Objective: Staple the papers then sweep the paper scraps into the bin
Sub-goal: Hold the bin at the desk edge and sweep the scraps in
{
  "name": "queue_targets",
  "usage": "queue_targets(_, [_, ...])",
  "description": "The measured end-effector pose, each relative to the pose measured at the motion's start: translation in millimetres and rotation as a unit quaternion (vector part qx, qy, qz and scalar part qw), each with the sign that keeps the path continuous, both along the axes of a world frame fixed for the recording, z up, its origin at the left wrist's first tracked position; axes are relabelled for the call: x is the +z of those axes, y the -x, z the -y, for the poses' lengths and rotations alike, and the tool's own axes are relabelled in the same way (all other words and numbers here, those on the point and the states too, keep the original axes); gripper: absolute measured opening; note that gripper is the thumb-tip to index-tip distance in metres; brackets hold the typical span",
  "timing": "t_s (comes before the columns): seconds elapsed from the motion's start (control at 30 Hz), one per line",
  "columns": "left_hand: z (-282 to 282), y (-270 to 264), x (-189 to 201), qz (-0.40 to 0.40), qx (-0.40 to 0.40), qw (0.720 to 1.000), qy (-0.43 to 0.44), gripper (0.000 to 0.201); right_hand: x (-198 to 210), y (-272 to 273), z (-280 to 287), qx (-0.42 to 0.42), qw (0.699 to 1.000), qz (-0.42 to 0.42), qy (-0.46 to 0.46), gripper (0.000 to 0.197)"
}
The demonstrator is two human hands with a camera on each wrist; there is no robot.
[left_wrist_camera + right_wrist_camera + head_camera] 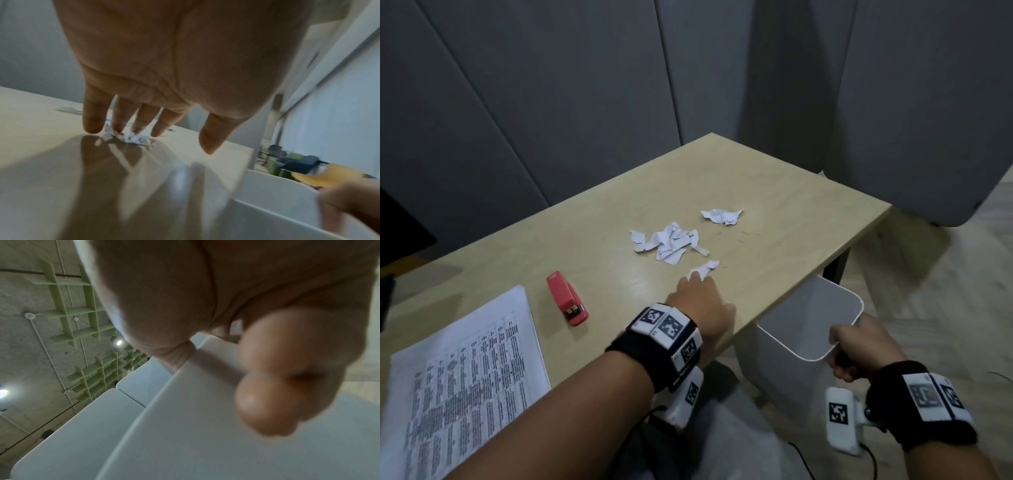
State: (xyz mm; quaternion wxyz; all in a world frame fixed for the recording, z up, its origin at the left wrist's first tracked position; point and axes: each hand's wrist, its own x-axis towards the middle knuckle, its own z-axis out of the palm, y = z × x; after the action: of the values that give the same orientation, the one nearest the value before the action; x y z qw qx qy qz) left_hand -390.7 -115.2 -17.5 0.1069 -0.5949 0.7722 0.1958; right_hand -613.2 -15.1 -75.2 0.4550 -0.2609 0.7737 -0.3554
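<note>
Torn white paper scraps lie on the wooden table (pixel 592 219): a main heap (pixel 669 241), a smaller clump (pixel 722 215) farther right, and one small scrap (pixel 705 268) nearest me. My left hand (pixel 700 301) lies flat over the table with straight fingers, whose fingertips (pixel 118 128) touch that small scrap (pixel 133 138). My right hand (pixel 859 346) grips the near rim of the white bin (pixel 804 322), held just below the table's right edge. The printed paper stack (pixel 465 380) lies at the near left, with the red stapler (pixel 566 298) beside it.
Grey padded panels (pixel 585 85) stand close behind the table. A black table leg (pixel 835 270) is behind the bin. A few loose staples (pixel 750 236) dot the tabletop right of the scraps. Wooden floor (pixel 945 291) lies to the right.
</note>
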Motion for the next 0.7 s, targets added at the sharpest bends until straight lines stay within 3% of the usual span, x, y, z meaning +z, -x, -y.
queue_targets(0.2, [-59, 54, -9, -0.078, -0.109, 0.990, 0.043, 0.058, 3, -2, -1, 0.001, 1.000, -0.002, 0.001, 0.021])
queue_targets(0.3, [-70, 66, -16, -0.152, -0.179, 0.970, 0.056, 0.064, 4, -2, -1, 0.003, 1.000, 0.004, -0.001, 0.021])
queue_targets(0.43, [-73, 68, -12, -0.188, -0.233, 0.953, 0.041, 0.055, 5, -1, -2, -0.005, 0.999, 0.037, 0.006, 0.021])
queue_targets(0.57, [-46, 59, -2, -0.208, -0.172, 0.960, 0.080, 0.051, 2, 0, -2, 0.001, 1.000, 0.023, 0.003, 0.027])
queue_targets(0.7, [8, 34, 7, -0.145, -0.012, 0.982, 0.121, 0.059, 0, 1, -3, 0.008, 1.000, 0.029, 0.005, 0.027])
